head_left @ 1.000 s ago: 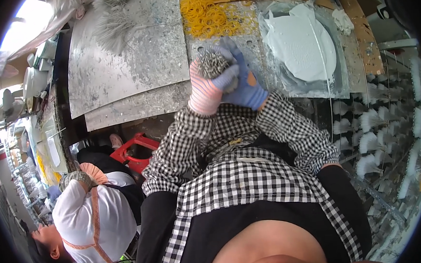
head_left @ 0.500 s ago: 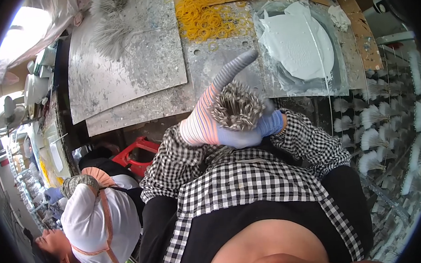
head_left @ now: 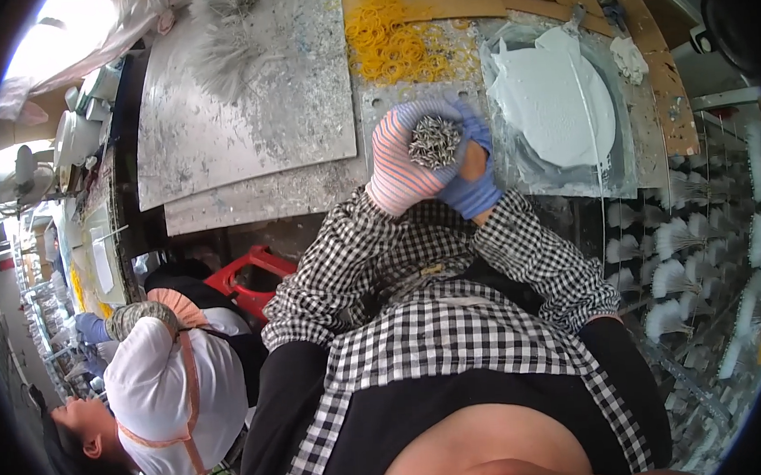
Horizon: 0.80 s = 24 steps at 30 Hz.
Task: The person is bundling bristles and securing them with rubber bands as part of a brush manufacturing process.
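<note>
A tight round bundle of thin stalks (head_left: 435, 142), its silvery-grey ends facing up, is held at the table's front edge. My left hand (head_left: 395, 155), in a pink, white and blue striped glove, wraps round its left side. From the right, my right hand (head_left: 475, 190) closes round the other side in a blue glove that leaves part of the hand bare. The lower part of the bundle is hidden by the gloves. Just beyond the hands lies a heap of yellow rubber bands (head_left: 386, 41).
A round mass of white paste (head_left: 555, 100) with a stick across it lies to the right. Grey wispy bundles (head_left: 225, 47) rest on the grey board (head_left: 294, 112). White tufts hang on a rack (head_left: 681, 236) at right. A co-worker (head_left: 176, 381) sits left, near a red stool (head_left: 252, 276).
Both hands have moved forward with the bundle, from above my lap to the table's front edge. My left fingers, stretched out before, now curl round it. The bundle's top looks more compact.
</note>
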Motion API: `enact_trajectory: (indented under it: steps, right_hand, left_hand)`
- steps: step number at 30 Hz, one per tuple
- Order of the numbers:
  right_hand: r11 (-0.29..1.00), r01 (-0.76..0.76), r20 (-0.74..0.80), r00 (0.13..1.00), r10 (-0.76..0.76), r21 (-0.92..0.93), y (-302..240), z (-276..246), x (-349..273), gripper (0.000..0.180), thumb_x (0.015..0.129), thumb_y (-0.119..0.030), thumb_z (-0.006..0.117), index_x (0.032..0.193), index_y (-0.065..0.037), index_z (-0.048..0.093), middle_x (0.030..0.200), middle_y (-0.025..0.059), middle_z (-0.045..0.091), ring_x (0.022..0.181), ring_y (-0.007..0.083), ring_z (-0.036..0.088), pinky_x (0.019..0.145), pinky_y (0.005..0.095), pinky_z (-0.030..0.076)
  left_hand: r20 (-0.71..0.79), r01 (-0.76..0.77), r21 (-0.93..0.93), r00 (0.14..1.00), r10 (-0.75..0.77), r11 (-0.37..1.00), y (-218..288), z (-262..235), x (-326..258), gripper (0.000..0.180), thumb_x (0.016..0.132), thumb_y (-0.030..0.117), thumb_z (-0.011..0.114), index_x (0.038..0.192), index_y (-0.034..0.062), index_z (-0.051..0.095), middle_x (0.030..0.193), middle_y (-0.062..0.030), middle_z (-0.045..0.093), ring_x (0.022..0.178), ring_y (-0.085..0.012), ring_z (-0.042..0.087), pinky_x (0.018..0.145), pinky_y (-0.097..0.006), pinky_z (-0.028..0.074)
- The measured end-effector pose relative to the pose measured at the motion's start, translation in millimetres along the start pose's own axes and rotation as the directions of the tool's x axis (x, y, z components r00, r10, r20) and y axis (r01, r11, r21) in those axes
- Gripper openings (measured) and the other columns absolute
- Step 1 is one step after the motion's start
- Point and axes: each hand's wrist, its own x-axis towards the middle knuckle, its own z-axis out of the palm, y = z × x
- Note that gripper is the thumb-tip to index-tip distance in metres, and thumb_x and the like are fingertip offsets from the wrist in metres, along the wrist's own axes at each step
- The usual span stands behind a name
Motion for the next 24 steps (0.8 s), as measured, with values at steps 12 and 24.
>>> enact_trajectory:
  steps: [12,24]
  right_hand:
    - [0.757,0.631,0.192,0.775,-0.603,-0.169,-160,-98,106,0.065,0.091,-0.040,0.066,0.141,-0.002,0.050,0.129,0.0193,0.059,0.126,0.0330,0.054,0.106,0.0467,0.045]
    - [0.668,0.742,0.811,0.426,-0.400,-0.061,-159,-7,124,0.061,0.082,-0.051,0.069,0.126,-0.010,0.066,0.115,0.0141,0.067,0.115,0.0303,0.062,0.102,0.0384,0.046]
  left_hand:
    - [-0.019,0.213,-0.137,0.976,-0.218,0.967,-14,-7,9,0.030,0.078,0.007,0.076,0.105,0.0056,0.063,0.090,-0.0035,0.069,0.082,-0.0114,0.066,0.077,-0.029,0.056]
    - [-0.029,-0.019,0.139,0.999,0.023,0.990,-38,34,6,0.033,0.084,0.014,0.068,0.115,0.0057,0.060,0.105,-0.0069,0.066,0.097,-0.0157,0.062,0.088,-0.032,0.051]
